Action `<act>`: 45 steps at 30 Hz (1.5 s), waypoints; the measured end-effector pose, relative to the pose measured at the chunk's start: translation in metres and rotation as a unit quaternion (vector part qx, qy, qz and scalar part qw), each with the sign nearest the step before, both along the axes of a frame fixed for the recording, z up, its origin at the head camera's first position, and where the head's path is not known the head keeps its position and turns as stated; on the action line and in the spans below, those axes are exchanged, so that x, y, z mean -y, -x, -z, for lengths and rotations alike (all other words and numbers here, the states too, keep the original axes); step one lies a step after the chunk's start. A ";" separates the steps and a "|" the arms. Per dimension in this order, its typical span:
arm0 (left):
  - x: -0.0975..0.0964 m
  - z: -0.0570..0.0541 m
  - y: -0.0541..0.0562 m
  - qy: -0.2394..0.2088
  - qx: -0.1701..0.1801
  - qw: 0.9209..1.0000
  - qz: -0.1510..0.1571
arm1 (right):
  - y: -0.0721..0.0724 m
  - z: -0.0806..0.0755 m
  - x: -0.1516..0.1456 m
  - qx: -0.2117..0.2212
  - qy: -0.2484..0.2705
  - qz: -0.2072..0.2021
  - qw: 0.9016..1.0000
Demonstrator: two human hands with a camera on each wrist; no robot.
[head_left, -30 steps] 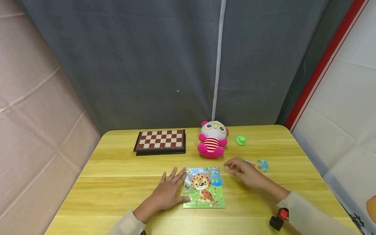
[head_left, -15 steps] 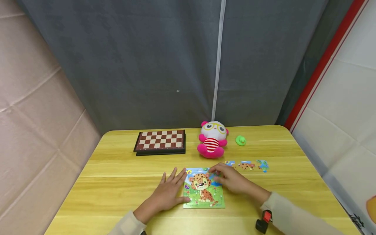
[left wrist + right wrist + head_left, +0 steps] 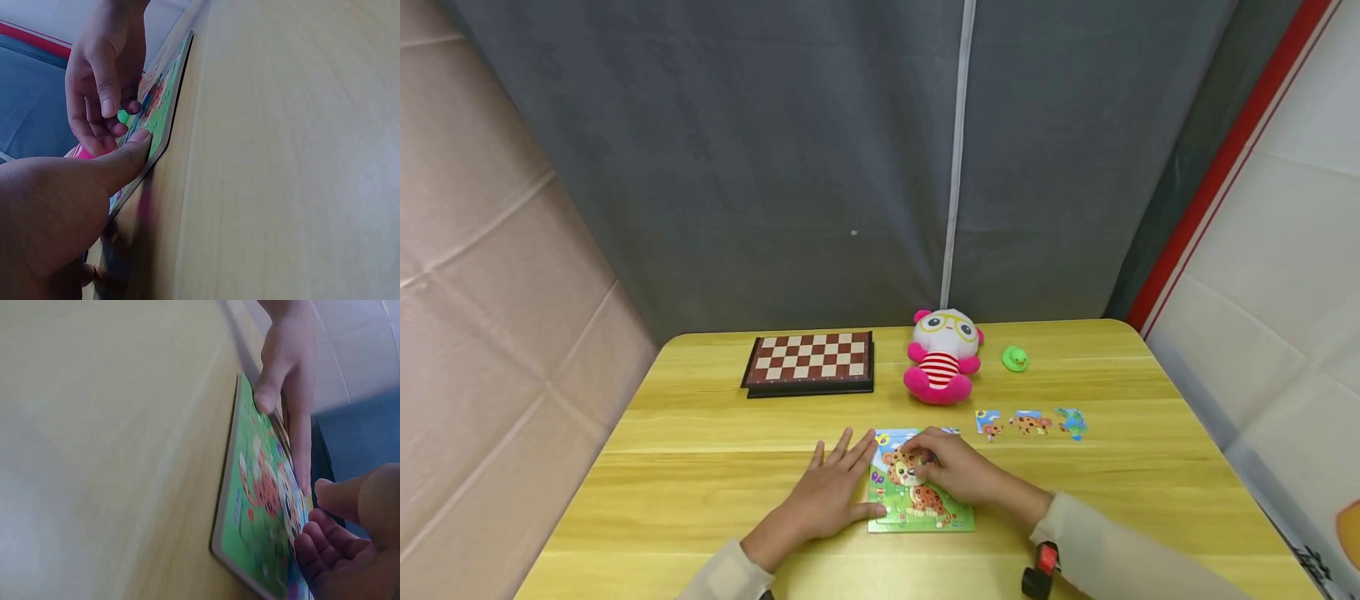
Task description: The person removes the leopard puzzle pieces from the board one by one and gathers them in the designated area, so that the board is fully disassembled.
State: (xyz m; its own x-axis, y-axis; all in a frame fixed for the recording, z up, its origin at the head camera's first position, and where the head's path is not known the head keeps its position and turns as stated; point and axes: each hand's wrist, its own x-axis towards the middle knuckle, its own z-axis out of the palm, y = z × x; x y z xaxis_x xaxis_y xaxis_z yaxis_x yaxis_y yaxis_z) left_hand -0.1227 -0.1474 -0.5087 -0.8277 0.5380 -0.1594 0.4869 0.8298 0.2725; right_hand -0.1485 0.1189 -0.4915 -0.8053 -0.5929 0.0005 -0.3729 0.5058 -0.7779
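right hand shifted left over puzzle, fingers curled, thumb apart; left hand fingers spread, touching puzzle's edge

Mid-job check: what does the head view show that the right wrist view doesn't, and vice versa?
Only the head view: three loose puzzle pieces, the plush panda and the green duck.
Only the right wrist view: the undersides of the right fingers.
Both: the leopard puzzle, the left hand with its thumb on it, and the right hand over it.
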 end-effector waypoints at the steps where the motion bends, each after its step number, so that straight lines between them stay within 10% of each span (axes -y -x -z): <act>1: 0.000 0.000 0.000 0.000 0.000 1.000 0.000 | -0.001 0.000 0.003 -0.003 -0.004 0.001 1.000; 24: 0.001 0.002 0.000 0.000 0.003 1.000 0.000 | -0.010 0.005 0.045 -0.058 -0.112 0.045 0.991; 45: 0.001 0.005 0.001 0.010 -0.015 1.000 0.006 | -0.008 -0.001 0.048 -0.034 -0.087 0.054 0.994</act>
